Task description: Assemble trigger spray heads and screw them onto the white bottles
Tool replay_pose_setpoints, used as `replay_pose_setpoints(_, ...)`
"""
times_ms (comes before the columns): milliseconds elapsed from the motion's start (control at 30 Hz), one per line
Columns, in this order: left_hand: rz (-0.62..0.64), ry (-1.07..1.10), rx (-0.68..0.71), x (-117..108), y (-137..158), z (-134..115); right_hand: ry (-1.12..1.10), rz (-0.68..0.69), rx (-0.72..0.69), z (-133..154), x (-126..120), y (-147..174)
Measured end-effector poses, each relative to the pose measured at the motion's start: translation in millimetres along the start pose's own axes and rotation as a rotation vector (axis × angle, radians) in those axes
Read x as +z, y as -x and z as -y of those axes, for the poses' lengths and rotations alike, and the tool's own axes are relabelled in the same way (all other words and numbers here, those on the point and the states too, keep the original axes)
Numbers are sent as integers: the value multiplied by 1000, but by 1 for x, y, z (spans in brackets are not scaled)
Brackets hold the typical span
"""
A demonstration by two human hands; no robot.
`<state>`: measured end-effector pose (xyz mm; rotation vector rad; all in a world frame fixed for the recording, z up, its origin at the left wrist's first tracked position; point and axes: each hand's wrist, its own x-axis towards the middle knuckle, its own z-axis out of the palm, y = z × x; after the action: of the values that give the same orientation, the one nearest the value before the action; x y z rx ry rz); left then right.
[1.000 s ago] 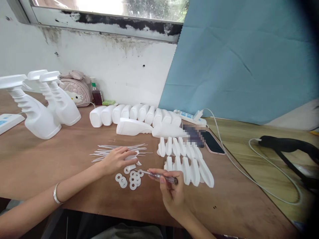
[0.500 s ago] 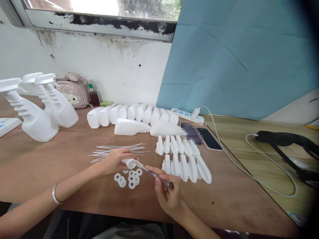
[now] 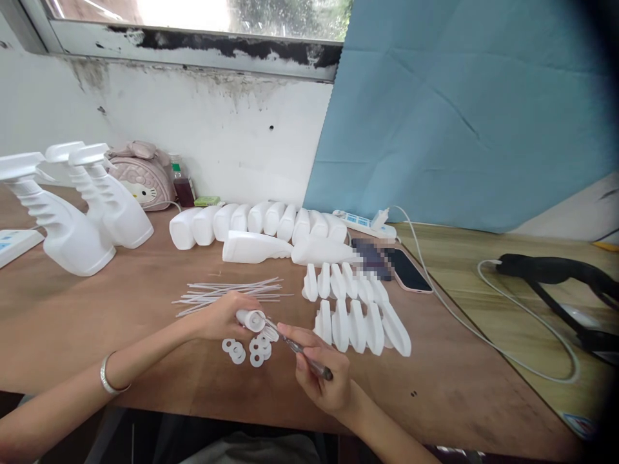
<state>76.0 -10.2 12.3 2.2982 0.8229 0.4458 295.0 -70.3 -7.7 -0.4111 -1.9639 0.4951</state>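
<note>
brown tabletop [image 3: 203, 390] beneath the tool [image 3: 315, 365], stained wall [image 3: 217, 135] behind

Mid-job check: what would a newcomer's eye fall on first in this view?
Probably the big blue sheet filling the upper right, then the three white spray bottles standing at the far left of the brown table. Front and centre, the left hand holds a white plastic part, while the right hand points a screwdriver-like tool towards it.
</note>
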Motion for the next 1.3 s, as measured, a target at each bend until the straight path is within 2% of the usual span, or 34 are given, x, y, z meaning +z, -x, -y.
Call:
replay_pose_setpoints(67,39,-25,25,-1,0,1,-72,-58,109,1,-1,-3)
replay_pose_setpoints(167,70,-73,60,-2,1,4,-229,-151,344,3,-4,-10)
replay_pose_setpoints(233,69,-144,69,-2,2,7,-319,-183,435,4,-6,-15)
replay_pose_setpoints(400,50,-393,151,-1,1,6,-334,-145,468,5,-2,-12)
replay_pose_setpoints(533,-10,-751,238,1,1,-2,-338,-150,475,4,5,1)
replay_pose_setpoints(633,-80,-979,278,2,2,-7,-240,-102,491,5,7,11)
replay_pose_setpoints(733,-118,-1100,264,1,3,-11,-73,-37,428,7,6,19)
replay_pose_setpoints(900,-95,-1144,154,-2,0,-17,157,-3,126,8,4,32)
replay_pose_setpoints(1033,-78,-1139,144,1,-9,-20,283,18,115,7,7,38)
replay_pose_setpoints(1100,-61,-1160,194,5,-16,-21,290,53,109,9,10,38)
replay_pose_setpoints(1200,-44,-1199,341,13,-29,-21,290,127,84,13,10,36)
replay_pose_setpoints(1300,-77,-1229,479,24,-43,-23,340,192,59,18,7,34)
